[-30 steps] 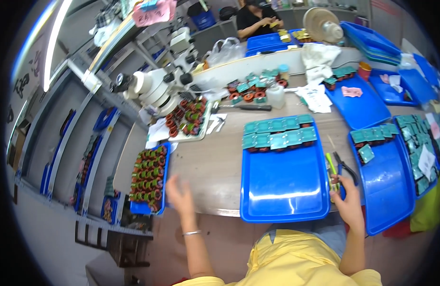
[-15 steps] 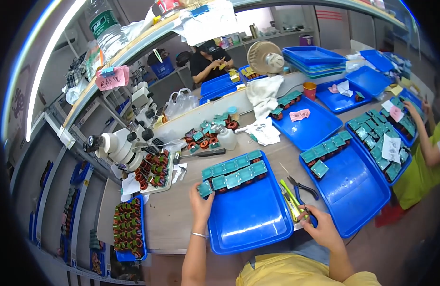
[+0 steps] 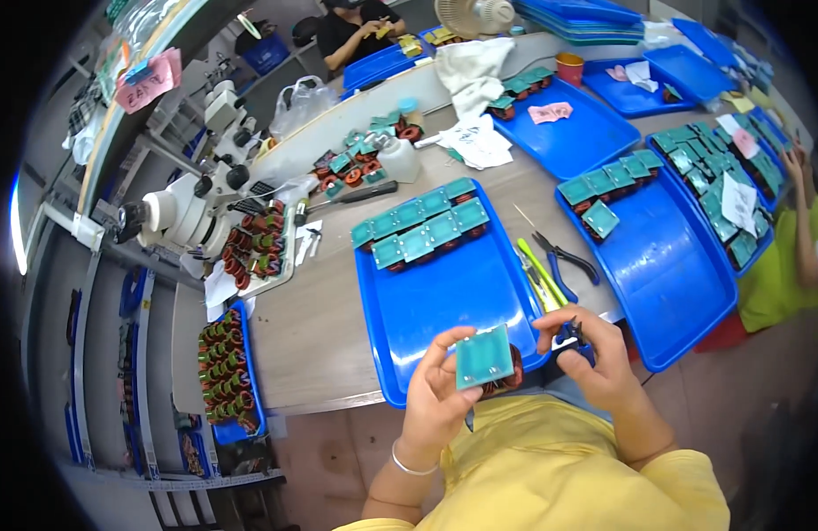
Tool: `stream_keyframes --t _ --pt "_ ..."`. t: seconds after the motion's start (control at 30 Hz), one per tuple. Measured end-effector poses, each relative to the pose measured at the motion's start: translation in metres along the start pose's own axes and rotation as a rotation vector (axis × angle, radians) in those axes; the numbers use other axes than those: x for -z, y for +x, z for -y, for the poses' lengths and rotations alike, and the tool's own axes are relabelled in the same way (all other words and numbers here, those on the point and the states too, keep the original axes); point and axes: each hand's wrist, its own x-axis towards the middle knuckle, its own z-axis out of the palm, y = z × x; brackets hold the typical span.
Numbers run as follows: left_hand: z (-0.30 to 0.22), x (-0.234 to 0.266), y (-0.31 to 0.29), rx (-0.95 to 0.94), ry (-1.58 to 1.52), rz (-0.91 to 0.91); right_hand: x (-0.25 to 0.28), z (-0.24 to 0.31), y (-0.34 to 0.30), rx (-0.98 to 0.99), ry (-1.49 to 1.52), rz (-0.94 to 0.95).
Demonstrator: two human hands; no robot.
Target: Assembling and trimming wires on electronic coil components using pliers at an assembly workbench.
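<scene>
Between the thumb and fingers of my left hand (image 3: 429, 403) is a tilted green circuit board (image 3: 482, 357), with a dark red wound coil (image 3: 513, 372) under it. My right hand (image 3: 608, 363), a little to the right, is closed around small blue-handled cutters (image 3: 571, 336), whose tips are hard to make out. Both hands are above the near edge of a blue tray (image 3: 444, 319). Two rows of similar circuit boards (image 3: 418, 234) lie across its far end.
Black-and-blue pliers (image 3: 564, 261) and a yellow-green tool (image 3: 537, 265) lie right of the tray. Another blue tray (image 3: 666, 292) holds boards. Leftward stand a microscope (image 3: 174, 212), a screwdriver (image 3: 365, 192) and a tray of coils (image 3: 232, 372). Another person (image 3: 803, 212) works at far right.
My left hand has taken a circuit board from the left end of the near row and brought it close to my body. The right hand has moved up toward it with the cutters. The view tilted downward.
</scene>
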Motion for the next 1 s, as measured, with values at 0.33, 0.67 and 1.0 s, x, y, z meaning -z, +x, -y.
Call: stream_keyframes --t 0.33,0.67,1.0 --pt "-0.002 -0.020 -0.015 -0.003 0.045 0.117 -0.003 0.012 -0.006 0.109 0.016 0.031" --pt "0.015 -0.010 -0.012 0.257 -0.250 0.181 -0.003 0.012 0.000 -0.107 0.244 0.060" --pt "0.017 -0.011 -0.012 0.187 -0.268 0.370 -0.001 0.014 -0.005 -0.131 0.171 0.069"
